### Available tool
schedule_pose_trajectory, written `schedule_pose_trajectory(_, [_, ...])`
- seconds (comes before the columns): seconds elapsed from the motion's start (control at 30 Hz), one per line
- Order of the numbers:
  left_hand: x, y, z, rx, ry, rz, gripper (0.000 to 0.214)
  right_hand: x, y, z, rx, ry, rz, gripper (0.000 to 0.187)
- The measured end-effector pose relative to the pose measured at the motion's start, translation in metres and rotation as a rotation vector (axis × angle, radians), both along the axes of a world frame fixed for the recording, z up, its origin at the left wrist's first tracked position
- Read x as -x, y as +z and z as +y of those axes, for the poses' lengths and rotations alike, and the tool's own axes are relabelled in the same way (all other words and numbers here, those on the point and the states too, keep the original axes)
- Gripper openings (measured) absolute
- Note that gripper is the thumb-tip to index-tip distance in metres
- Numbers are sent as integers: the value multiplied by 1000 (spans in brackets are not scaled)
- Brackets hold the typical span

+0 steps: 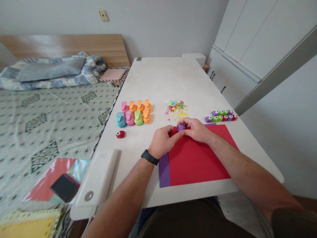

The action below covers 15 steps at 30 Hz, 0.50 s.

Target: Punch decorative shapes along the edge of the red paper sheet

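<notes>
Both my hands meet at the top edge of a red paper sheet. My right hand is closed around a small purple craft punch that sits on this edge. Closed too, my left hand pinches the sheet's top left corner, its thumb reaching to the punch. Under the red sheet lies a purple sheet, which shows along the left side and a little at the top. The punch is partly covered by my fingers, so its slot is hidden.
Paper confetti lies beyond my hands. Large coloured punches stand to the left, with one small red punch nearer. Small punches line up at the right. A white device lies along the table's left edge, beside the bed.
</notes>
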<state>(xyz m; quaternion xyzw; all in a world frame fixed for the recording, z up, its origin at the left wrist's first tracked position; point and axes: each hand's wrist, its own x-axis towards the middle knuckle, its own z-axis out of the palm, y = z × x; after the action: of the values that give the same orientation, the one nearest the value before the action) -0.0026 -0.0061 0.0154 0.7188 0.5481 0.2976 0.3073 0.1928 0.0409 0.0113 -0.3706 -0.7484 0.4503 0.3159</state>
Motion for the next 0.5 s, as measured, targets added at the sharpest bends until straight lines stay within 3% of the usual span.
schedule_pose_trajectory(0.23, [3, -1, 4, 57, -18, -70, 52, -3, 0, -2, -10, -5, 32, 24])
schedule_pose_trajectory(0.5, [5, -5, 5, 82, 1, -88, 41, -8, -5, -3, -20, -101, 15, 29])
